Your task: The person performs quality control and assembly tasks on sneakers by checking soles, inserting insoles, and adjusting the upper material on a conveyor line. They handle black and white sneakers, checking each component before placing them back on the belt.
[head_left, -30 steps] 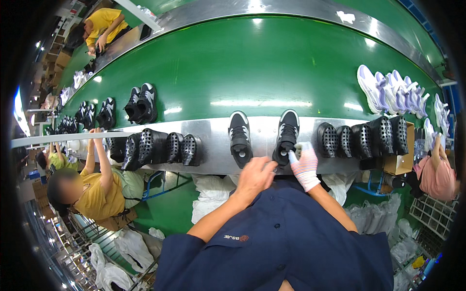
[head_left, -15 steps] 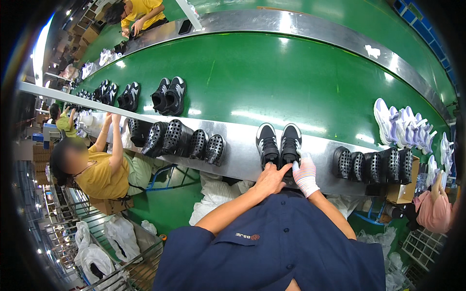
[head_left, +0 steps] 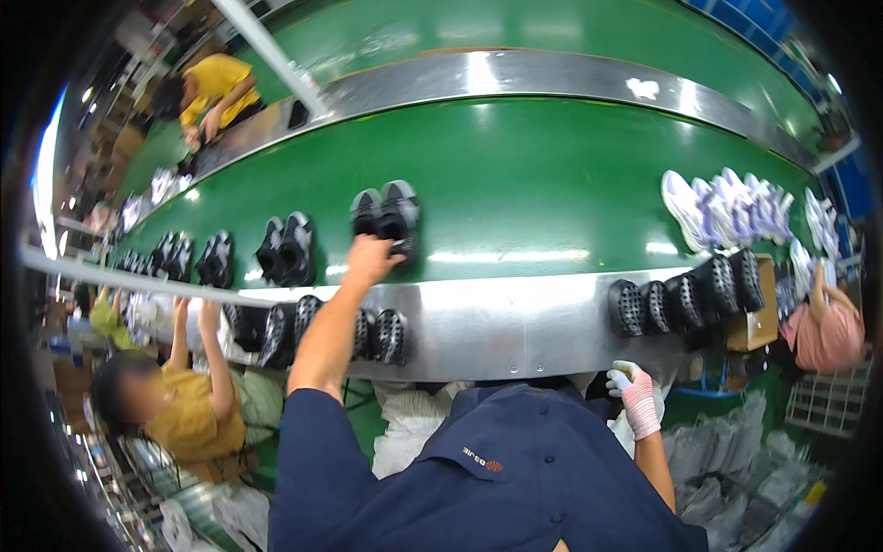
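Observation:
My left hand (head_left: 372,261) reaches forward and left over the green surface, fingers closed on the heel end of a pair of black and grey sneakers (head_left: 386,216). The two shoes sit side by side, toes pointing away from me. Their outlines are slightly blurred. My right hand (head_left: 633,397), in a white glove with a pink striped cuff, hovers at the near edge of the metal ledge (head_left: 501,327). Its fingers are loosely bent and apart, with nothing visible in them. Further left, another pair of black sneakers (head_left: 288,250) stands on the green surface.
Black perforated shoe forms stand on the ledge at left (head_left: 390,337) and right (head_left: 685,302). White and lilac shoes (head_left: 728,210) lie in a row at far right, near a cardboard box (head_left: 762,308). People in yellow work at left (head_left: 195,414) and far left; one in pink (head_left: 821,333) is at right.
The sneakers have gone from the ledge in front of me to the green surface, forward and left, in my left hand. My right hand has left them and drawn back right.

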`<action>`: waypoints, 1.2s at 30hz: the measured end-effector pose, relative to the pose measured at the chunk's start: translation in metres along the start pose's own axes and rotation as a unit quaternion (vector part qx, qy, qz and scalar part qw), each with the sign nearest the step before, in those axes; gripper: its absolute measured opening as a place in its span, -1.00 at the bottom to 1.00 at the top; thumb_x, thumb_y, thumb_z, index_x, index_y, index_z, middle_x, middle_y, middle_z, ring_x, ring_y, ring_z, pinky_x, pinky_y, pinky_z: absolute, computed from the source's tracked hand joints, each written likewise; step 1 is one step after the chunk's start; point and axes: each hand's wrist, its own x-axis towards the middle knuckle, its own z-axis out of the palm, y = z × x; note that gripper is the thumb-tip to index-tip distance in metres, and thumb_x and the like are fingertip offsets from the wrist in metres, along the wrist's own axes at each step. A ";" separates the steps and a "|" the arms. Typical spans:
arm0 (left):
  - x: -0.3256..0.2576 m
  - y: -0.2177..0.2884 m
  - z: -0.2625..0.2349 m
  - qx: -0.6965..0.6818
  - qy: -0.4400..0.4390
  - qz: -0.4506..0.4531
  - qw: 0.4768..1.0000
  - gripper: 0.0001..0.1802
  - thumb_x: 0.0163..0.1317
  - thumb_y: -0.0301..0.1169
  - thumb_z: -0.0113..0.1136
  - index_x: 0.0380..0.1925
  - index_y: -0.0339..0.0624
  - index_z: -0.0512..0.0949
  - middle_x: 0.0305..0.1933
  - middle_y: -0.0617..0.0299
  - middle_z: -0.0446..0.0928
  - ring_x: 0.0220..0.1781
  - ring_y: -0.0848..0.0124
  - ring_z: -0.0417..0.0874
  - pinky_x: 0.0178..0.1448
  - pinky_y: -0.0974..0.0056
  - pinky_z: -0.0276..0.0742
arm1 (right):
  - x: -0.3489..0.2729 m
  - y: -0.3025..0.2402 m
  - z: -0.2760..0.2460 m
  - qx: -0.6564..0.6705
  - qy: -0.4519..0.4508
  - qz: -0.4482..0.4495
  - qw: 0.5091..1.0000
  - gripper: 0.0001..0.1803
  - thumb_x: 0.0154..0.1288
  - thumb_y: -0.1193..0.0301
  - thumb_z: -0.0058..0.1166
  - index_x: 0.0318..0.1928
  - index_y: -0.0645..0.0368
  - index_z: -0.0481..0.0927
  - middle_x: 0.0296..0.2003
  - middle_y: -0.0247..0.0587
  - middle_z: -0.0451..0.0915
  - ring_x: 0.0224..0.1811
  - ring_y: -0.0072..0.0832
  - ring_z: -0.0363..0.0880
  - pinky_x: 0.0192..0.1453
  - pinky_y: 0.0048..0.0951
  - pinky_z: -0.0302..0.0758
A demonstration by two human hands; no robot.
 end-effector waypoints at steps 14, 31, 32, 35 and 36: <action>-0.019 0.062 -0.019 -0.165 0.136 0.105 0.971 -0.67 0.20 -0.43 0.36 -0.02 -0.21 0.66 -0.06 -0.07 0.69 -0.05 0.03 0.73 0.00 0.02 0.66 | -0.015 0.092 0.015 -0.234 0.142 0.003 0.962 -0.61 0.33 0.21 0.24 0.05 0.16 0.70 -0.11 -0.01 0.76 -0.02 -0.16 0.75 0.12 -0.24 0.63; -0.169 0.207 0.107 -0.346 -0.212 0.187 0.895 -0.66 0.33 -0.13 0.20 -0.12 -0.13 0.73 -0.17 -0.12 0.71 -0.04 -0.11 0.71 0.04 -0.04 0.61 | -0.036 0.320 0.023 -0.538 -0.061 0.046 0.839 -0.66 0.31 0.17 0.21 -0.10 0.16 0.77 -0.13 -0.02 0.78 -0.01 -0.07 0.75 0.05 -0.14 0.63; -0.169 0.207 0.105 -0.333 -0.215 0.194 0.897 -0.66 0.33 -0.14 0.20 -0.11 -0.13 0.73 -0.17 -0.12 0.71 -0.03 -0.11 0.71 0.05 -0.05 0.61 | -0.027 0.321 0.031 -0.517 -0.061 0.048 0.852 -0.63 0.29 0.17 0.22 -0.07 0.17 0.77 -0.10 -0.01 0.78 0.01 -0.05 0.75 0.06 -0.13 0.63; -0.165 0.207 0.098 -0.295 -0.239 0.193 0.905 -0.66 0.34 -0.16 0.20 -0.08 -0.13 0.72 -0.13 -0.13 0.71 0.01 -0.10 0.71 0.09 -0.05 0.60 | -0.003 0.302 0.052 -0.097 0.104 0.257 0.956 -0.53 0.18 0.13 0.26 -0.01 0.19 0.75 -0.07 0.07 0.76 0.07 -0.01 0.73 0.11 -0.17 0.61; -0.162 0.206 0.094 -0.274 -0.247 0.187 0.910 -0.66 0.34 -0.17 0.19 -0.07 -0.13 0.72 -0.12 -0.13 0.71 0.02 -0.09 0.70 0.10 -0.05 0.59 | -0.015 0.245 0.053 -0.130 0.080 0.251 0.956 -0.43 0.20 0.05 0.26 0.07 0.23 0.71 0.02 0.00 0.75 0.09 -0.20 0.74 0.11 -0.25 0.60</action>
